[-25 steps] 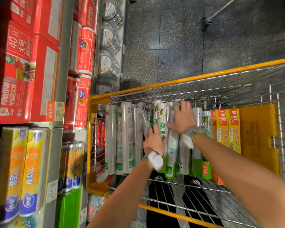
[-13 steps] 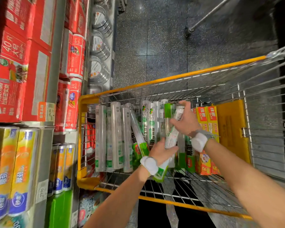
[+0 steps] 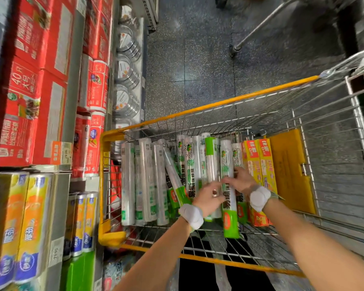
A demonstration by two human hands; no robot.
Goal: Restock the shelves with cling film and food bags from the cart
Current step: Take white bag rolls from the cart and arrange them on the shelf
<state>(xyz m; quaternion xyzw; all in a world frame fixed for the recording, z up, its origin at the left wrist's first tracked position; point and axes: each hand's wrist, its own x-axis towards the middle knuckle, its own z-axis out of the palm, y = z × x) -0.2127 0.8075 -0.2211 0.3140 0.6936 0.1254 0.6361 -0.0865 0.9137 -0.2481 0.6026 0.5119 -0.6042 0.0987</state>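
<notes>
You are working beside the shelves (image 3: 76, 49), and I am judging the job as barely begun. The cart (image 3: 198, 109) next to them is holding a full row of cling film rolls (image 3: 147, 181) and yellow boxes (image 3: 261, 164), all waiting to be shelved. Your right grip (image 3: 243, 181) is grasping a green-ended roll (image 3: 226, 160) inside the cart. Your left grip (image 3: 208, 198) is lying against neighbouring rolls, and it is too blurred to tell whether it is grasping one

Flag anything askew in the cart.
One roll leans diagonally across the upright rolls left of centre in the cart. A green-ended roll further right sticks out below the row.
</notes>
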